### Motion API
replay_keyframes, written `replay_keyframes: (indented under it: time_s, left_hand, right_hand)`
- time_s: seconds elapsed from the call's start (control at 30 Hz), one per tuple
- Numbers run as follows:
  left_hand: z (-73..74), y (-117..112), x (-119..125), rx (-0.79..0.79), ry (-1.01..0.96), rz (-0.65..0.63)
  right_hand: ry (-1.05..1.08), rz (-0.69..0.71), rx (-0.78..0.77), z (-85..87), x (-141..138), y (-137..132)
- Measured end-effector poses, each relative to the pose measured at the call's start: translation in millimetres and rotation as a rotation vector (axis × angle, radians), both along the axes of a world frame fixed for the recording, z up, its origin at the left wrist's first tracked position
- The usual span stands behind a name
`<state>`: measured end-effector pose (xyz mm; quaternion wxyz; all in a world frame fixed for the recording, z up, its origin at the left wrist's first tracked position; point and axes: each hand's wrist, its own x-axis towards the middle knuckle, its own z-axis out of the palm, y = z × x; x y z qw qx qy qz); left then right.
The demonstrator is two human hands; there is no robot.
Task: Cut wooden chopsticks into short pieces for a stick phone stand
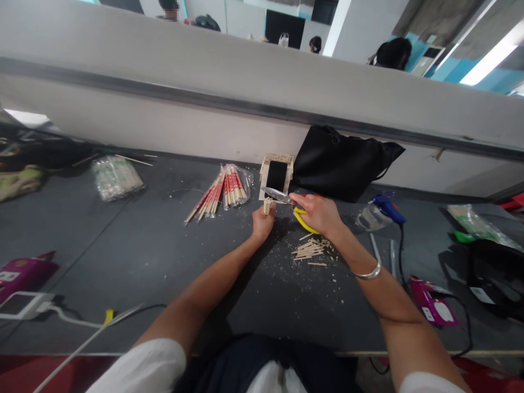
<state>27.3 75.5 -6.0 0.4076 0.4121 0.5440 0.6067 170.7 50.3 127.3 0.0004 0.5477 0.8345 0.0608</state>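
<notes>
Yellow-handled scissors (282, 196) are in the person's right hand (321, 214), fingers curled round the grips and covering a lot of them. The left hand (262, 222) is closed on a small pale wooden piece (267, 206) near the blades; can't tell if they touch, or if it's one block or several sticks bunched up.

Dark grey tabletop (135, 256), crumbs all over, low pale partition (184, 125) behind. Past that you just get tops of heads, the rest cut off.

Cut sticks (308, 250) lie in a loose pile below the right hand. A wooden model (277, 173) with a black panel stands beyond the hands, blades partly in front of it, black bag (335, 164) right beside. Red-wrapped chopsticks (234, 185) sit off to the left.
</notes>
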Motion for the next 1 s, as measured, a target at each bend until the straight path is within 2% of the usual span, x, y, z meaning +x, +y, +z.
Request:
replay_keyframes:
  time_s: [0.2,0.3,0.47,0.6,1.0]
  left_hand:
    - [-5.2,2,0,0.002,-0.022,0.003]
    - [-5.9,2,-1,0.003,-0.012,0.003]
    - [-5.8,3,0,-0.011,-0.002,0.011]
    - [-7.6,3,0,0.01,0.006,0.027]
    - [-10.7,5,-1,-0.002,0.023,0.002]
  right_hand:
    - [0.007,0.038,-0.04,-1.7,-1,-2]
    - [0.033,0.021,0.005,-1.3,-3,-3]
    - [-0.005,0.019,-0.067,0.0,-7,-2]
    - [0.069,-0.005,-0.013,-1.0,-7,1]
    - [0.031,0.008,-0.069,1.1,-8,5]
